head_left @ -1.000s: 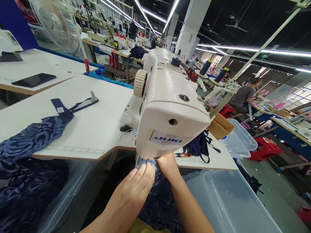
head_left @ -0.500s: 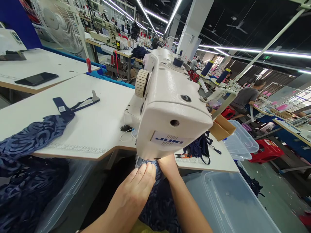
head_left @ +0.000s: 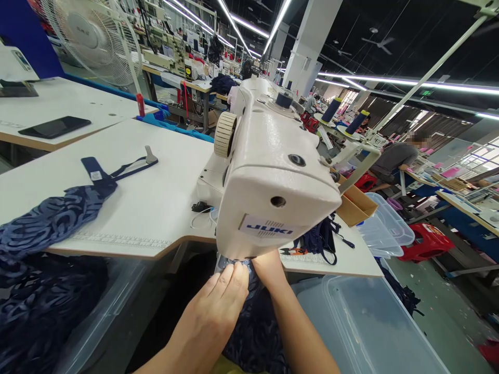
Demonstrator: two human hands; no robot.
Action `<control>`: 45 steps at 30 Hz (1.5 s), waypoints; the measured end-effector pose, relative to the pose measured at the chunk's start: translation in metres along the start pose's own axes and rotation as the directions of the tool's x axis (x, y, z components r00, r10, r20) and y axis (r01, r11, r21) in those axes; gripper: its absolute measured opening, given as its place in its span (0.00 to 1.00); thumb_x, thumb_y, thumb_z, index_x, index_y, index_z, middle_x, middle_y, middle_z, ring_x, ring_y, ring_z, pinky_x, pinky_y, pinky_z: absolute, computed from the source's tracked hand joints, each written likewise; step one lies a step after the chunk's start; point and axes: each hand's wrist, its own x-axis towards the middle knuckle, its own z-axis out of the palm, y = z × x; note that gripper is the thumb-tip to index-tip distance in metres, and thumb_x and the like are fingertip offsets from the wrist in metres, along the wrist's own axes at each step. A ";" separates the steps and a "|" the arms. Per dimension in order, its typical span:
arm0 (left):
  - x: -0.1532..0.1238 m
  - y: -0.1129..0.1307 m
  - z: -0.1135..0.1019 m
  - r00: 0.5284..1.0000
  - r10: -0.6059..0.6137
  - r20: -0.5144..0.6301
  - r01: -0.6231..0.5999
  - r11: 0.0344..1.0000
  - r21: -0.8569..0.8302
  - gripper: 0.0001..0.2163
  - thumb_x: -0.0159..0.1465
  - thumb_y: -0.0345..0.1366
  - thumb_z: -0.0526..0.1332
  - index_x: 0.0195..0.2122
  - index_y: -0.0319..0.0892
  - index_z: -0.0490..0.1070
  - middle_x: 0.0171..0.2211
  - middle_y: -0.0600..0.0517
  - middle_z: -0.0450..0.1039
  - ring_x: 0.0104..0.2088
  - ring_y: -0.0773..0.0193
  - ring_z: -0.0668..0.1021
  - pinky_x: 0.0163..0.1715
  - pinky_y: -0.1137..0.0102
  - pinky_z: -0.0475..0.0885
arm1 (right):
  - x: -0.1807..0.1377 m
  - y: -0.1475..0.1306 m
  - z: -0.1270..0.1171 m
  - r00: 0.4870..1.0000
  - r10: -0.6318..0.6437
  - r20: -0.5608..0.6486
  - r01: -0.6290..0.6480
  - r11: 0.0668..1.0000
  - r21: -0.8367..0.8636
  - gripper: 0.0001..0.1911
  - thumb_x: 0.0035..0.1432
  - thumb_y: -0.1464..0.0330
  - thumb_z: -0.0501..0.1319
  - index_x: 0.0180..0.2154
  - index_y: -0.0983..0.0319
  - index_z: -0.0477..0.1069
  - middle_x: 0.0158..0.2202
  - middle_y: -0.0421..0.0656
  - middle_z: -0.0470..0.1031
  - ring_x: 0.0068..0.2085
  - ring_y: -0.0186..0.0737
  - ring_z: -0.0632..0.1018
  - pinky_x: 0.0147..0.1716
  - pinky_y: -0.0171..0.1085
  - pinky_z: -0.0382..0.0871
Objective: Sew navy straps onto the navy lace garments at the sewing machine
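Note:
Below the head of a white sewing machine [head_left: 278,182], my left hand [head_left: 224,298] has its fingers pressed together on a navy lace garment [head_left: 255,283]. The cloth is gripped near the needle area, and the rest hangs down over my lap. Close beside it, my right hand [head_left: 270,267] reaches in under the machine head. Its fingers are hidden there, so their hold cannot be seen. The needle and presser foot are also out of sight behind the machine head.
Another navy lace garment [head_left: 54,213] with a strap lies on the white table [head_left: 156,197] at left. Orange-handled snips [head_left: 294,251] and dark straps [head_left: 322,236] lie right of the machine. A clear plastic bin [head_left: 374,322] stands at lower right. A phone [head_left: 54,127] rests at upper left.
The whole view has shifted very slightly. Both hands stay at the machine in nearly the same pose, with no clear movement of the cloth.

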 end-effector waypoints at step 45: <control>0.003 -0.003 -0.004 0.999 0.005 -0.035 -0.007 0.999 -0.051 0.16 0.66 0.30 0.55 0.55 0.36 0.66 0.44 0.48 0.77 0.44 0.61 0.77 0.49 0.67 0.66 | -0.001 0.012 0.000 0.998 -0.050 -0.043 0.043 0.988 -0.150 0.15 0.51 0.71 0.54 0.38 0.63 0.77 0.31 0.43 0.79 0.34 0.41 0.76 0.35 0.36 0.71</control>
